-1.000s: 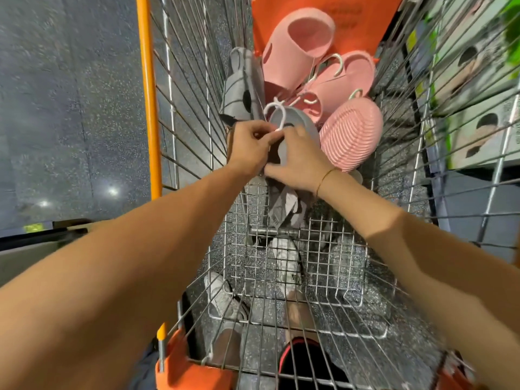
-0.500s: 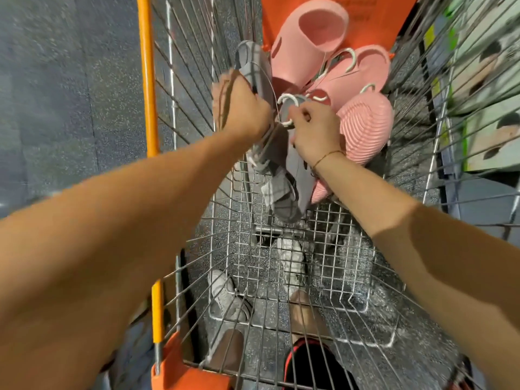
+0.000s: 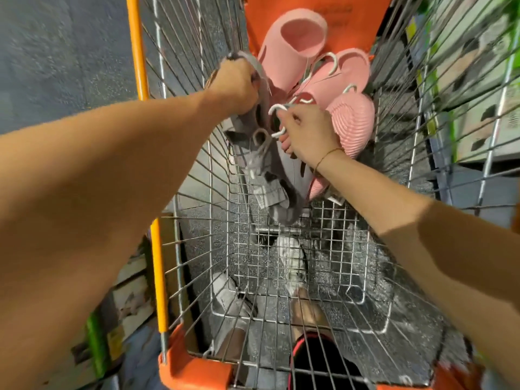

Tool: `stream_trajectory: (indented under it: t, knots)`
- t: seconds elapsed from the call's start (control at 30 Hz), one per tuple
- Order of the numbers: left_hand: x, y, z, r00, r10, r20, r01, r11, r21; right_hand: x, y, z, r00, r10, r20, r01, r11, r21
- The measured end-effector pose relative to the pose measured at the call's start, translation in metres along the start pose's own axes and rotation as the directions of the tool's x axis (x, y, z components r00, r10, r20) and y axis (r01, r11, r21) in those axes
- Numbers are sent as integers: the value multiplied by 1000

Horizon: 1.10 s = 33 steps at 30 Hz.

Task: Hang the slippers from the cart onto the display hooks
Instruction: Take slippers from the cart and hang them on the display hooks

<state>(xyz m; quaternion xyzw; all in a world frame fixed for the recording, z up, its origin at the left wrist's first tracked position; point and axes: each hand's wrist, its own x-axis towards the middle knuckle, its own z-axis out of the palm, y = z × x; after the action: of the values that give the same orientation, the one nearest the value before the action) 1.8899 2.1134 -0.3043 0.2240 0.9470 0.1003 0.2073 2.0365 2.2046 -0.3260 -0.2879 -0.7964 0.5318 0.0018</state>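
Inside the wire cart (image 3: 284,266), my left hand (image 3: 235,87) grips the upper end of a grey slipper (image 3: 254,66) near the cart's left wall. My right hand (image 3: 308,136) pinches a white plastic hanger hook (image 3: 277,121) joined to a second grey slipper (image 3: 281,190) that hangs down below both hands. Several pink slippers (image 3: 295,42) with white hooks lie piled at the cart's far end, one ribbed sole (image 3: 354,122) just right of my right hand. No display hooks are in view.
The cart has an orange side rail (image 3: 138,57) on the left and orange plastic corners (image 3: 194,370) near me. My feet in light shoes (image 3: 228,294) show through the mesh floor. Boxed shelving (image 3: 475,88) stands to the right; speckled floor lies to the left.
Both hands rose from the cart's floor with the grey slippers. My left hand moved up and left; my right hand took hold of the white hook.
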Motion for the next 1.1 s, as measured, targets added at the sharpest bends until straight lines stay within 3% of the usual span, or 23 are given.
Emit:
stream_trajectory:
  t: [0.2, 0.37, 0.63, 0.77, 0.97, 1.1]
  knots:
    - [-42, 23, -31, 986, 162, 24, -164, 982, 94, -18, -26, -18, 998, -28, 51, 31, 998, -53]
    - [-81, 49, -89, 969, 240, -63, -241, 970, -5, -54, -68, -55, 988, -97, 118, 114, 983, -146]
    - [-164, 109, -224, 881, 448, -150, -466, 878, -114, -135, -187, -143, 959, -216, -182, 208, 976, -64]
    - [-215, 141, -288, 866, 438, -243, -481, 863, -158, -201, -252, -180, 923, -277, -266, 276, 960, -43]
    - [-289, 193, -369, 830, 377, -412, -458, 882, -115, -292, -312, -221, 812, -396, -429, 346, 918, -193]
    - [-343, 248, -394, 795, 451, -405, -515, 855, -61, -339, -332, -251, 723, -438, -535, 280, 893, -352]
